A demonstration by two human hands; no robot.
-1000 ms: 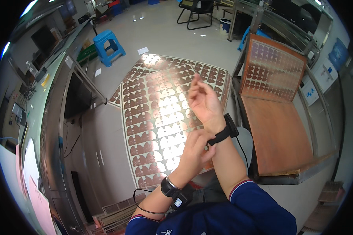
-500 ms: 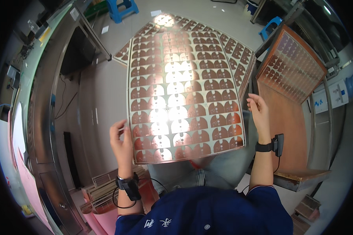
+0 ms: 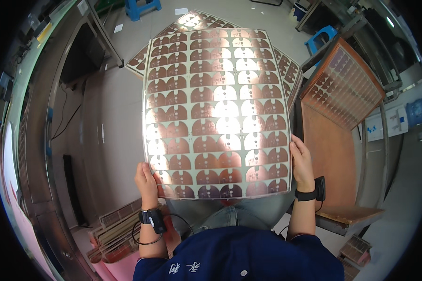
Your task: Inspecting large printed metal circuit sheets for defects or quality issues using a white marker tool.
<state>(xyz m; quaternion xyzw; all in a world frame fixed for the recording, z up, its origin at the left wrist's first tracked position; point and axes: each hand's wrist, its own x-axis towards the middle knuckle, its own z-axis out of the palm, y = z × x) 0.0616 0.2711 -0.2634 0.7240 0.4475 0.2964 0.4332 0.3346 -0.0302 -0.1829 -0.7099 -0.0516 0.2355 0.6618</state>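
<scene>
A large circuit board panel, pale with rows of copper-coloured rounded shapes, lies in front of me above my lap. My left hand grips its lower left edge, thumb at the rim. On the right edge, a little higher up, my right hand is closed round the border. More patterned panels lie turned at an angle beneath it, their corners showing at the far end and both sides. Bright glare covers part of the copper. What supports the lower panels is hidden.
At my right stands a brown board surface with another patterned panel leaning at its far end. A metal cabinet runs along the left. Stacked boards sit low at my left. Blue stools stand farther off.
Both hands were apart from the panel's sides; now they have closed on its edges. The right hand came down and inward. Glare has shifted across the panel, and the view has moved slightly.
</scene>
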